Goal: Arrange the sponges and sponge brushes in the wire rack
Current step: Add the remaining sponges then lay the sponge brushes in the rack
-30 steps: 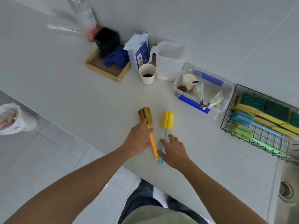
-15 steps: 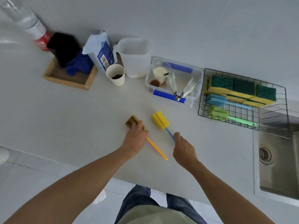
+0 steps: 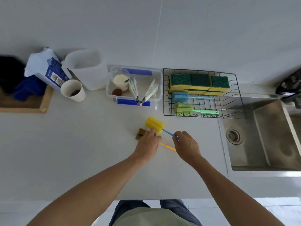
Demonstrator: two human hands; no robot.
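My right hand [image 3: 187, 146] pinches the blue handle of the yellow sponge brush [image 3: 154, 124], fingers closed around it near the handle's lower end. The yellow head sits just short of the wire rack [image 3: 166, 88], over the white counter [image 3: 81, 152]; I cannot tell whether it touches the surface.

My left hand [image 3: 147, 147] lies over the brown sponge brush [image 3: 141, 134], fingers curled down on the neck where the head meets the orange handle. Brown head pokes out to the left of my fingertips; the handle runs out toward the right hand. It lies flat on the counter.

In the rack: three green-and-yellow sponges [image 3: 199, 84] in a row along the back, a blue sponge brush [image 3: 180, 96] in front of them, a green sponge brush [image 3: 183, 108] nearest the front edge. Both handles point right, toward the sink [image 3: 268, 136].

A clear plastic tub [image 3: 160, 95] stands just left of the rack.
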